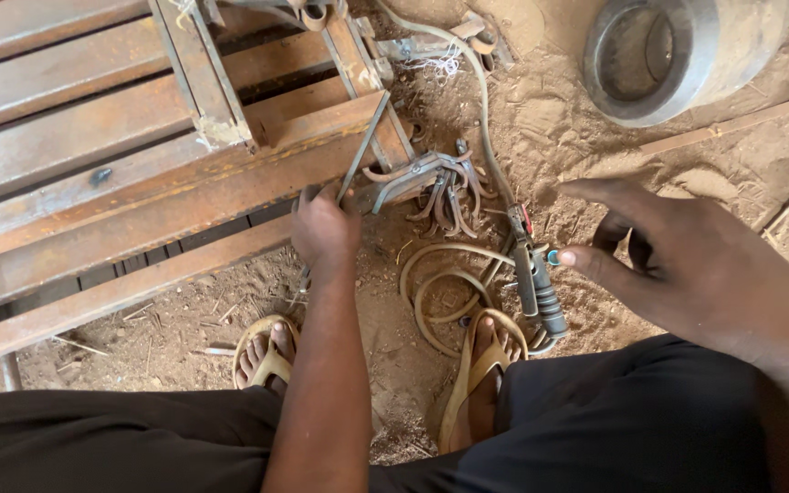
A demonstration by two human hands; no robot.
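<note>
Left hand [323, 228] closed around a thin metal strip [363, 146], which leans against the rusty steel frame [139, 183]. Right hand [678, 265] spread, holding nothing, just beside the electrode holder [537, 288] lying on the dirt floor [550, 119]. Bent hooks [445, 187] piled beside the left hand.

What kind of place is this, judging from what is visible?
Probably an outdoor metal or welding workshop: rusty steel bars lie over a bare dirt floor, with a welding electrode holder on its cable and a metal ring.
</note>
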